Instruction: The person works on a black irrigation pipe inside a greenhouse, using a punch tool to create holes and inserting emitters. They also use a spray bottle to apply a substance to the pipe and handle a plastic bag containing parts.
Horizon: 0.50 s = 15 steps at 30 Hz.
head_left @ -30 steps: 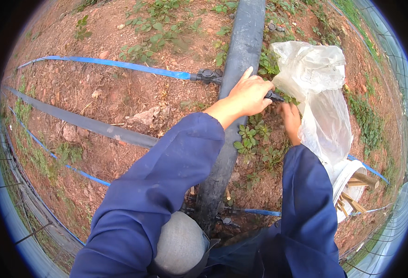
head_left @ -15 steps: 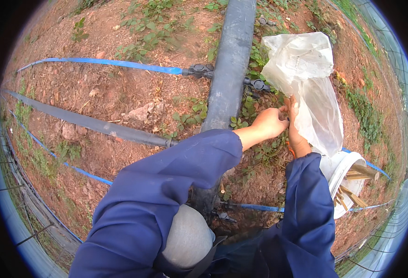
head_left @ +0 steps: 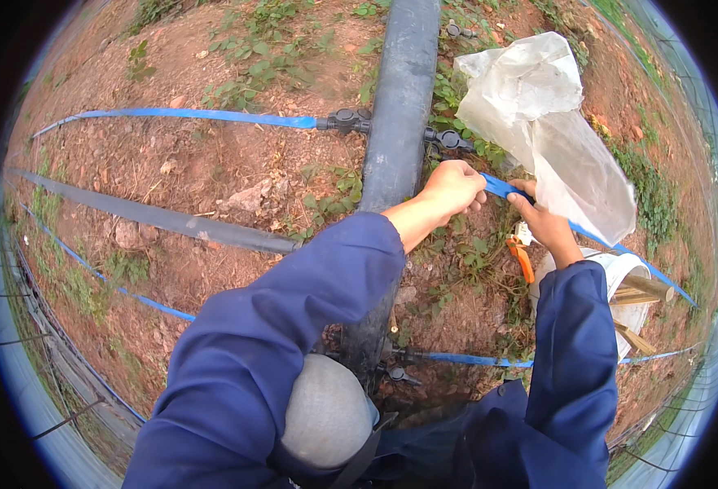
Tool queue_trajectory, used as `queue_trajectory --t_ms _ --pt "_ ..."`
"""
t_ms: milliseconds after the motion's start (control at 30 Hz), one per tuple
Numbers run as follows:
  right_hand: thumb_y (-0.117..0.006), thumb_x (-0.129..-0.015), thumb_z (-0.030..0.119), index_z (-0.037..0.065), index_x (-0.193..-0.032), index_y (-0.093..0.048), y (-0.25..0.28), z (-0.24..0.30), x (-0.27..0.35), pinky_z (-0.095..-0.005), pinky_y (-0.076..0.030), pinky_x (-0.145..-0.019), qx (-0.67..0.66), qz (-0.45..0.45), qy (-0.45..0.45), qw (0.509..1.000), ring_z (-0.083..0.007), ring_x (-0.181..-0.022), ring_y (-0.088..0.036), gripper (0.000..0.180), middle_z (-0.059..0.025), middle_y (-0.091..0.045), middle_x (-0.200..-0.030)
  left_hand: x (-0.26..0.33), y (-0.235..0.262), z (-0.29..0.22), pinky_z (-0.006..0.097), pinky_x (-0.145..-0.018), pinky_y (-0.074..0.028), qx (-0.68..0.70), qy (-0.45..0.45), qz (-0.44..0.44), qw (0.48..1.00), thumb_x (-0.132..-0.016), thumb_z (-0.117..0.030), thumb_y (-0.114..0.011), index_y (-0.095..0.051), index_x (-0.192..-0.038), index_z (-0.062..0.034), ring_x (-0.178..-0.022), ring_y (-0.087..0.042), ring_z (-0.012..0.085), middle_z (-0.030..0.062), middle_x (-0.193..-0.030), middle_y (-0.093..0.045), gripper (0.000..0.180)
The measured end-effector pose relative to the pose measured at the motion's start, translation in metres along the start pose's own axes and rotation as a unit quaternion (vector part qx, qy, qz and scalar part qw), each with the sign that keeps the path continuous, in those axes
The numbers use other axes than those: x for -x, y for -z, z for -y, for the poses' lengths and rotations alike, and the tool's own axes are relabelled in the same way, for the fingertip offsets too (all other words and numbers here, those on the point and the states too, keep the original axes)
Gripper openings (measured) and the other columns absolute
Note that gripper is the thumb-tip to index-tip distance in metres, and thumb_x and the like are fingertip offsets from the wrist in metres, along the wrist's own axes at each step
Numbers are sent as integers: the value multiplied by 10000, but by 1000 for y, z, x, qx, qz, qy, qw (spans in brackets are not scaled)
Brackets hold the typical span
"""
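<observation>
A blue flat irrigation hose (head_left: 501,187) is stretched between my two hands. My left hand (head_left: 455,189) is closed around its end, just right of the thick black pipe (head_left: 404,106). My right hand (head_left: 544,220) pinches the same hose a little farther right, thumb on top. A crumpled clear plastic bag (head_left: 530,90) spreads beyond my right hand and covers part of the hose; whether those fingers also touch it, I cannot tell. Above my left hand, a black valve (head_left: 450,140) juts from the pipe's right side.
An orange-handled tool (head_left: 522,259) lies below my right hand. Beside my right forearm, a white bucket (head_left: 637,265) holds wooden sticks (head_left: 648,287). Another blue hose (head_left: 204,112) joins a left-side valve (head_left: 346,121). A black flat hose (head_left: 155,213) crosses reddish soil with weeds.
My hands have moved apart, and the blue hose now shows between them. The plastic bag's lower end has swung right. The orange-handled tool has come into fuller view.
</observation>
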State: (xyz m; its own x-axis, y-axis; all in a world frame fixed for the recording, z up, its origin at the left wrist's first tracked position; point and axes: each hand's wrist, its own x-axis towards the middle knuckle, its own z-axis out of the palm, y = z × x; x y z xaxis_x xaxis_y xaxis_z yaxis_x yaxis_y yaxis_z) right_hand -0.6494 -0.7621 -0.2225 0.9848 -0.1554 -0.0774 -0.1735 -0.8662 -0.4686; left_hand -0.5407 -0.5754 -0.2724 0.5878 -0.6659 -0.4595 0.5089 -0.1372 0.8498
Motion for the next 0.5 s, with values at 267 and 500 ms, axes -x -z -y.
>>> queue_trajectory --t_ms 267,500 --pt "-739 -906 286 58 -1154 -691 -8 15 -7 -434 -499 -821 109 -26 49 992 -375 -913 -637 340 -181 -674 -964 2 16 -12 262 -515 -454 44 47 24 998 -959 -144 -567 -609 -1026 -18 -686 -641 130 46 -833 -660 148" --pt "-718 -924 272 43 -1179 -672 -15 1 -5 -424 -502 -824 39 -53 93 993 -357 -912 -641 346 -167 -678 -963 0 22 -5 275 -579 -514 139 40 100 984 -1026 -195 -550 -584 -1126 -61 -776 -678 148 49 -918 -684 171"
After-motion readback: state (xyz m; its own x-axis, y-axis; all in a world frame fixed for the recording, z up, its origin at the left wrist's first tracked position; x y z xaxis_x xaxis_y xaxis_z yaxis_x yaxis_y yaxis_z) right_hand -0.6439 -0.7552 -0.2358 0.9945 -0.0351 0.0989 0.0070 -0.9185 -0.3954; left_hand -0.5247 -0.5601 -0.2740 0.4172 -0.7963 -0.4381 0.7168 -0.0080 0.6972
